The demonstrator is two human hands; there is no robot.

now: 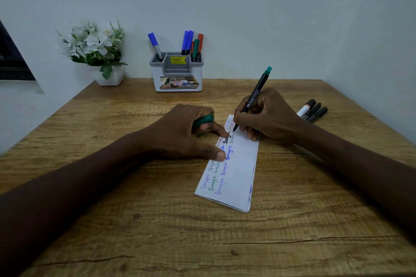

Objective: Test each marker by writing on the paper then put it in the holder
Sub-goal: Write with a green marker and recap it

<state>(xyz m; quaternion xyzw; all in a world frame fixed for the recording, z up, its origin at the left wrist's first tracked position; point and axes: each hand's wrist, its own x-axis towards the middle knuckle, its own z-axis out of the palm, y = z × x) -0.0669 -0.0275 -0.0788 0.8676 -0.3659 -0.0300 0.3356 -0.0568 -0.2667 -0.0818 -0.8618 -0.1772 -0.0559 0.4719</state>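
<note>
On the bench [112, 220] lies the folded paper [238, 175], with the holder [180, 71] (already stocked) at the far edge. The grip of the right hand [267, 114] is closed round a green marker [254, 95], its tip on the paper. The left hand [180, 132] clasps a green cap [203, 120], fingertips pinning the paper.

A black marker [252, 99] with a green end leans uncapped, tip on the far end of the folded white paper [242, 164], which bears handwritten words. The left hand [180, 132] grips its green cap [203, 120]. Three black markers [313, 110] lie together to the right; the grey-and-white holder [180, 84] beyond holds blue, green and red markers [191, 44].
</note>
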